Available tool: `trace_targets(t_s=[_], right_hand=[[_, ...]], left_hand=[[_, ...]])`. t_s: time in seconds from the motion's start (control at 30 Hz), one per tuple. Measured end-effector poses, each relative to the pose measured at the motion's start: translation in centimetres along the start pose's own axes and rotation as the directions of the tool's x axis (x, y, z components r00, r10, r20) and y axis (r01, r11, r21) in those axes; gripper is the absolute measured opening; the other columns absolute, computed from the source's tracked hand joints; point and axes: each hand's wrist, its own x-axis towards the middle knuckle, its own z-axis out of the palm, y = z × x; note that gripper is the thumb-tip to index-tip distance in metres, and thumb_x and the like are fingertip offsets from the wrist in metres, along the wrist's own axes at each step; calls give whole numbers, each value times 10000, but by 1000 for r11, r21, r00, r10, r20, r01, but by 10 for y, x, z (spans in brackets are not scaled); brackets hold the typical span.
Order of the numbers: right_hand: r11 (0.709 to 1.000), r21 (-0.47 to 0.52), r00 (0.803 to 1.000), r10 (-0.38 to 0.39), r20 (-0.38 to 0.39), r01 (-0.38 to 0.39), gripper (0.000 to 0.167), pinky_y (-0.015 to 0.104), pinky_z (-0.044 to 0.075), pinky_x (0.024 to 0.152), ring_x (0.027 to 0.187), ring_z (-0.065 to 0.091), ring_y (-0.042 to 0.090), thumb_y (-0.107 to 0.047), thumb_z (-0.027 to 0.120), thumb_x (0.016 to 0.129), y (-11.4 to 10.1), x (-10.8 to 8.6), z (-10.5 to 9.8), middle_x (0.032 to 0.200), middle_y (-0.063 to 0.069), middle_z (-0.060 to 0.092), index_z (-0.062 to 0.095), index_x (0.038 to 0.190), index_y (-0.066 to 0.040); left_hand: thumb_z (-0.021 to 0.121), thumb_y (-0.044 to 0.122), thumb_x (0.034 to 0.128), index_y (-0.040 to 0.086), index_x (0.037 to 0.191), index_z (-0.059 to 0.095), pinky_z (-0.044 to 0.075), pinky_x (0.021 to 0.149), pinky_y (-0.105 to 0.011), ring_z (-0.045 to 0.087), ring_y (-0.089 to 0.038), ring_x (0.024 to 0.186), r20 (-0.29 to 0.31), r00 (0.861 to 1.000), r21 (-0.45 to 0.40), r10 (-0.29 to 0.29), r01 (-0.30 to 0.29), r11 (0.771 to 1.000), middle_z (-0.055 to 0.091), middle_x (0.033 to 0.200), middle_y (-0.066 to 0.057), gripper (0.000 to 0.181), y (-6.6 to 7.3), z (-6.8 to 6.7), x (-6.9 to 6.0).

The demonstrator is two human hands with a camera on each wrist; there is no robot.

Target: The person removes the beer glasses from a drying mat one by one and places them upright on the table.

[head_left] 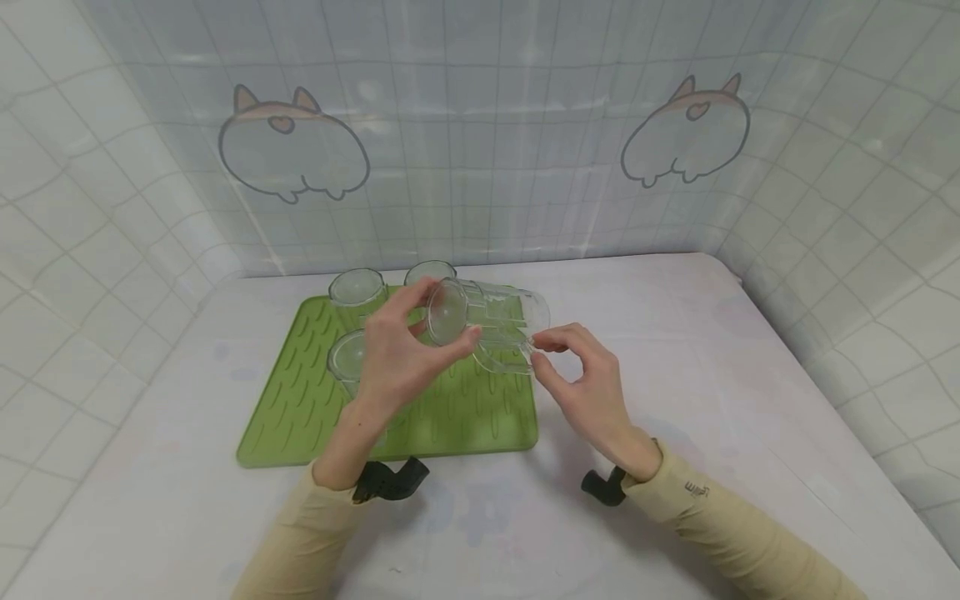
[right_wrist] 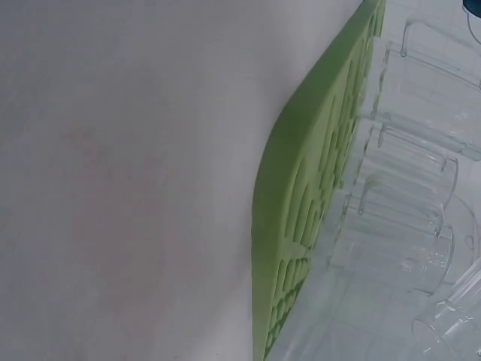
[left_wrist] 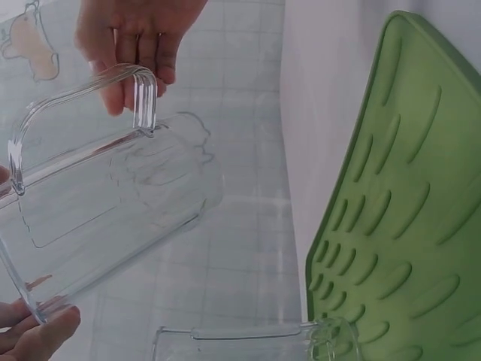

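Observation:
A clear glass mug (head_left: 491, 302) lies on its side in the air above the green drying mat (head_left: 281, 417). My left hand (head_left: 397, 350) grips one round end of it between thumb and fingers. On the other side, thumb and forefinger of my right hand (head_left: 592, 396) pinch the mug's handle (head_left: 501, 367), which points down toward me. The left wrist view shows the mug (left_wrist: 90, 203) close up, with right-hand fingers behind its handle. Other glass mugs (head_left: 357, 287) stand on the mat, one partly hidden by my left hand.
Several handled glass mugs (right_wrist: 428, 98) stand in a group on the mat in the right wrist view. White tabletop (head_left: 675, 358) surrounds the mat. A tile-patterned sheet (head_left: 487, 167) with cartoon prints hangs behind and at both sides.

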Motion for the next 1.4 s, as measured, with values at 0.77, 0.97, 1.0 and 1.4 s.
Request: trace_targets(t_s=[0.77, 0.97, 1.0, 1.4], right_hand=[[988, -20, 985, 157, 69, -156, 141, 262, 485, 831, 916, 597, 120, -163, 641, 980, 5, -3, -1, 980, -29, 698, 737, 1071, -115], [986, -15, 982, 169, 86, -168, 141, 276, 486, 792, 879, 589, 117, -184, 624, 992, 6, -4, 0, 947, -37, 697, 743, 1040, -125], [986, -14, 982, 169, 88, -169, 144, 277, 488, 790, 877, 589, 117, -184, 623, 993, 5, -4, 0, 948, -35, 699, 745, 1036, -121], [969, 11, 957, 241, 162, -246, 233, 362, 548, 886, 937, 641, 149, -192, 534, 1033, 5, -3, 1, 954, 49, 712, 740, 988, -92]], left_hand=[[863, 291, 749, 108, 1205, 659, 634, 830, -381, 615, -131, 1045, -86, 994, 2, 64, -64, 998, 666, 1099, -20, 532, -1, 0, 0], [859, 289, 753, 111, 1197, 658, 635, 829, -382, 611, -131, 1042, -80, 995, 4, 66, -66, 998, 659, 1095, -21, 519, -1, 0, -1], [860, 287, 752, 111, 1198, 658, 634, 831, -384, 611, -133, 1044, -80, 995, 1, 64, -64, 998, 658, 1096, -22, 520, 0, 0, -1], [851, 291, 756, 121, 1224, 648, 632, 841, -376, 608, -137, 1060, -70, 996, 1, 61, -61, 998, 656, 1119, -23, 538, -2, 2, 0]])
